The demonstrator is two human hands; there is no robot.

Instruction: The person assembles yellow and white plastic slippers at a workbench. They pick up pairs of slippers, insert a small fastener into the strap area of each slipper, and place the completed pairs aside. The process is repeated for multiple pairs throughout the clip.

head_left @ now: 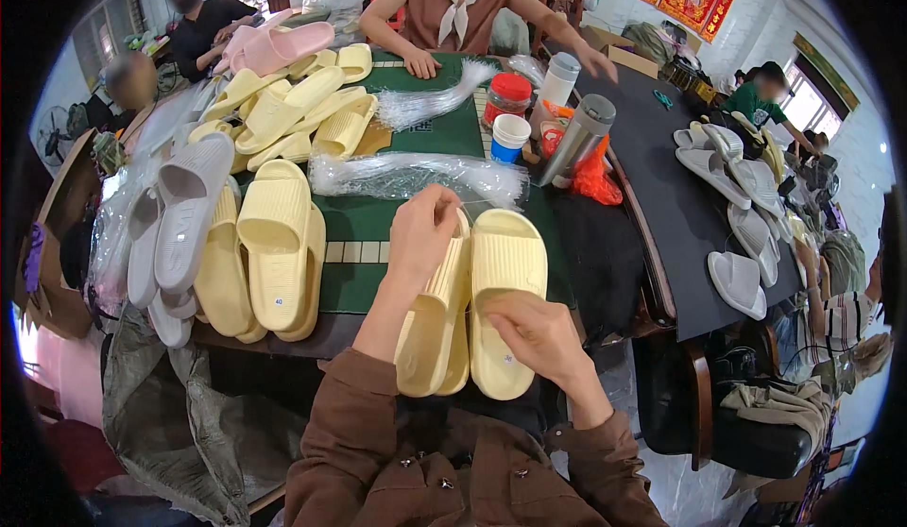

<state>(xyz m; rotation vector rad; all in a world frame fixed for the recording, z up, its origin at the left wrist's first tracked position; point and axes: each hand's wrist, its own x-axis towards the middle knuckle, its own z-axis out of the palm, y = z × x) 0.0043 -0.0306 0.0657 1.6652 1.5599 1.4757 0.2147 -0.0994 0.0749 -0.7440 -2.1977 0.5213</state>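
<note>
A pair of pale yellow slide slippers stands in front of me at the table's near edge, the right slipper point(510, 253) beside the left slipper point(423, 338), with another yellow sole partly showing between them. My left hand point(422, 244) is closed in a pinch over the toe end of the left slipper; what its fingertips hold is too small to make out. Curled fingers of my right hand point(543, 336) rest at the strap's lower edge on the right slipper, and anything inside them is hidden. Just beyond lies a bundle of thin clear plastic strands point(416, 176).
More yellow slippers point(279, 244) and grey slippers point(189, 215) crowd the left. Behind the strands stand a steel flask point(581, 135), a paper cup point(509, 140) and a red-lidded jar point(507, 97). Grey slippers point(737, 281) lie on the dark right-hand table point(661, 206). A person point(453, 8) sits opposite.
</note>
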